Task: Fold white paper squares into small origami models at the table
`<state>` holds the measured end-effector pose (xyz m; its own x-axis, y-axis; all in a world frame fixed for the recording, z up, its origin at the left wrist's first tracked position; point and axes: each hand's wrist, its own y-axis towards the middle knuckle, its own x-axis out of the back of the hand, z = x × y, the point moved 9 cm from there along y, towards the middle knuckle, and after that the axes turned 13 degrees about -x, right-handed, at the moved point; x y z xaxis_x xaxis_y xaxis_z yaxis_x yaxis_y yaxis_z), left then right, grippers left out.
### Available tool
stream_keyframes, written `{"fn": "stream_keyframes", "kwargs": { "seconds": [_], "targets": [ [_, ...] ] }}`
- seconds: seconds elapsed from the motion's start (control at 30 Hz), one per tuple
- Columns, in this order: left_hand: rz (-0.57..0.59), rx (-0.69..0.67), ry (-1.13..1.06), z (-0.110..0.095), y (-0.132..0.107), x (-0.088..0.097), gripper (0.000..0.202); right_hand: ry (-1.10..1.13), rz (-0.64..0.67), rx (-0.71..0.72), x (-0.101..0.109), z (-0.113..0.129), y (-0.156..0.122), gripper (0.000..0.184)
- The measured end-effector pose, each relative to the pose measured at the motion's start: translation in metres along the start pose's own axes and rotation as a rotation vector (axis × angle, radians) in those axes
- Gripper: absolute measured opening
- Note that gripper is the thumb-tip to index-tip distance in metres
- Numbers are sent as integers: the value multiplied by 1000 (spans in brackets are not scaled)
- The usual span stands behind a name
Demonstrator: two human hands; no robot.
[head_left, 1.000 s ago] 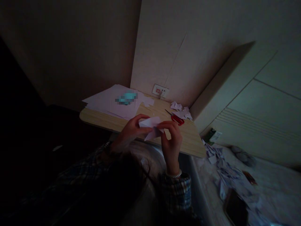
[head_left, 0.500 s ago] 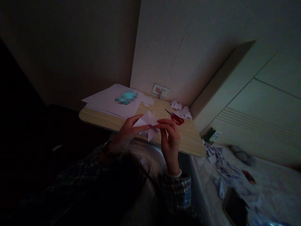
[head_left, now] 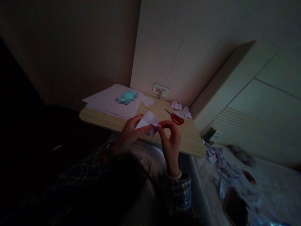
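A piece of folded white paper (head_left: 147,120) is held between my two hands, just above the front edge of the wooden table (head_left: 188,139). My left hand (head_left: 130,131) grips it from the left, fingers wrapped round its side. On the right, my right hand (head_left: 171,138) pinches the paper's edge between thumb and forefinger. Part of the folds is hidden behind my fingers. Beyond my right hand lie red-handled scissors (head_left: 177,120) and several folded paper pieces (head_left: 182,111).
A stack of white sheets (head_left: 101,100) covers the table's left side, with a blurred teal item (head_left: 127,98) on it. A wall socket (head_left: 160,90) is behind. At lower right, a bed (head_left: 270,194) holds heaped paper pieces (head_left: 227,169) and a dark flat device (head_left: 235,207).
The folded paper has turned and its lower point is less visible. My right fingers have gone from lying across it to a pinch at its right edge.
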<state>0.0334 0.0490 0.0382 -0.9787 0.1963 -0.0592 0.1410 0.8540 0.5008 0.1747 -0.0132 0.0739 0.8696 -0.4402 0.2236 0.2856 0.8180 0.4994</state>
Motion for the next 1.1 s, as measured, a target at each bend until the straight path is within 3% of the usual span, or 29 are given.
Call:
{"fn": "stream_keyframes", "kwargs": {
  "seconds": [0.1,0.23,0.47,0.6,0.77,1.1],
  "targets": [
    [44,2,-30,1,0,-2,29,31,-36,-11,4,-4,1,3],
    [20,15,-111,4,0,2,32,85,-80,-12,9,-11,4,13],
    [73,142,-353,16,-4,-6,32,74,-43,0,6,-12,4,11],
    [128,143,-346,20,-2,-7,32,-4,13,42,0,-4,0,11],
    [117,166,-282,28,0,-4,36,-9,55,58,-4,1,-2,11],
    [75,185,-228,22,-3,-3,31,52,-63,34,9,-9,4,11]
  ]
}}
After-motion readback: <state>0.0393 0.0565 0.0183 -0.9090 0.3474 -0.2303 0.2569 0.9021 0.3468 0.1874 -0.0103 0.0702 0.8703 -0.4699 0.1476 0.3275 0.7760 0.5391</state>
